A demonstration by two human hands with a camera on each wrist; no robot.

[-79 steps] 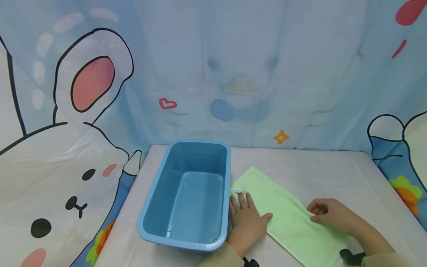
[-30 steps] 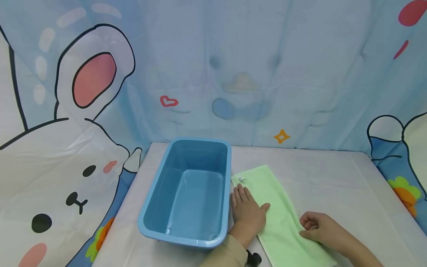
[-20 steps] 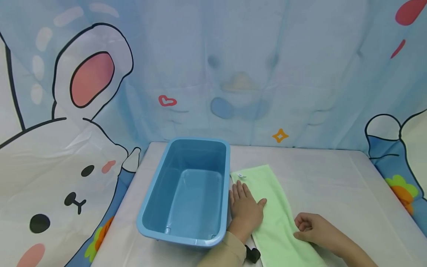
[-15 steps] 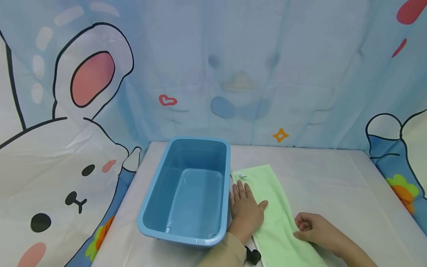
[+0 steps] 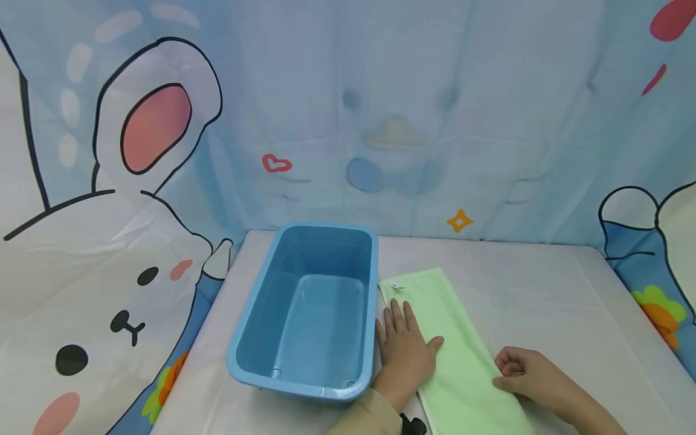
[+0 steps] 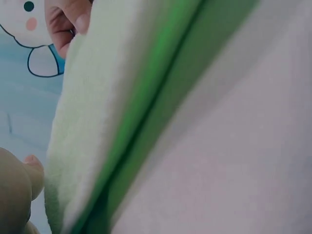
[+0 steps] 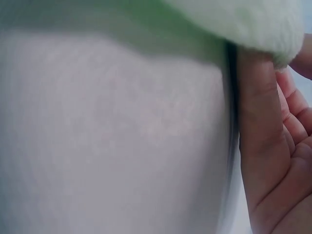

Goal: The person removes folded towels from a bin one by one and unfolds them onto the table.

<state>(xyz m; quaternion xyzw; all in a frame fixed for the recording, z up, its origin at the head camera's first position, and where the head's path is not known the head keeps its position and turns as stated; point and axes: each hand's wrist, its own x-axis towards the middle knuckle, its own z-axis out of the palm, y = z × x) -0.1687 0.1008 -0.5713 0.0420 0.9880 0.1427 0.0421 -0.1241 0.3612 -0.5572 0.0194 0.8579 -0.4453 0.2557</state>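
A light green folded towel (image 5: 454,338) lies slanted on the white tabletop, with a small white tag (image 5: 397,286) at its far left corner. My left hand (image 5: 405,353) rests flat on the towel's left edge, fingers straight and thumb out to the side. At the towel's right edge, my right hand (image 5: 533,374) pinches the cloth between thumb and curled fingers. The right wrist view shows the cloth's rim (image 7: 273,44) at those fingertips. In the left wrist view, the towel's layers (image 6: 97,97) appear close up from the side. Its near end runs out of the head view.
A blue plastic basin (image 5: 234,356) stands close to the left of my left hand, with its inside bare. Behind the table (image 5: 544,290) hangs a blue cartoon curtain (image 5: 489,121), with a rabbit print at the left. A black object (image 5: 413,425) shows by my left wrist.
The towel has turned, its far corner shifting right and its near part swinging left. My right hand has moved toward the front edge with the cloth; my left hand stays nearly in place.
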